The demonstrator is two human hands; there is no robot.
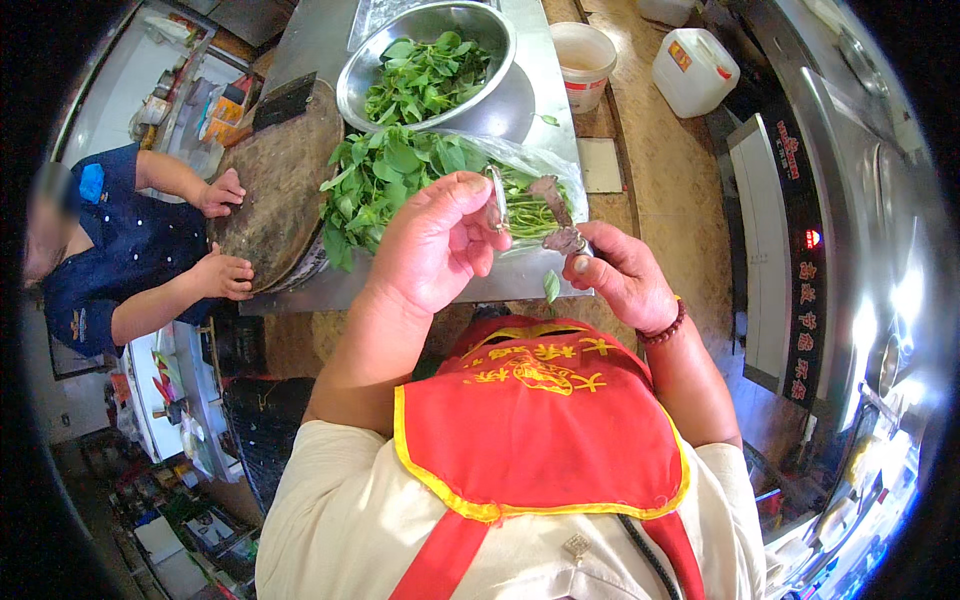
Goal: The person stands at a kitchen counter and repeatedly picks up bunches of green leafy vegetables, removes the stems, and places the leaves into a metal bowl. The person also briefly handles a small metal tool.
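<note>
My left hand (442, 240) is raised over the table's front edge and pinches a small shiny metal piece (496, 201); its exact kind is unclear. To its right, my right hand (626, 277) grips a small object with a brown, leathery-looking strip (553, 201) and a bit of metal at its base. The two held things are apart. Behind my hands lies a heap of leafy green stems (390, 169), leaves to the left and stalks to the right, partly on a clear plastic bag (551, 161). One loose leaf (551, 286) hangs by the table edge.
A steel bowl (346, 97) of picked leaves (431, 75) stands behind the heap on the metal table (341, 289). At left, a co-worker's hands (221, 277) rest on a round wooden chopping block (277, 180) bearing a cleaver (285, 101). A bucket (583, 64) and jerrycan (694, 71) stand beyond.
</note>
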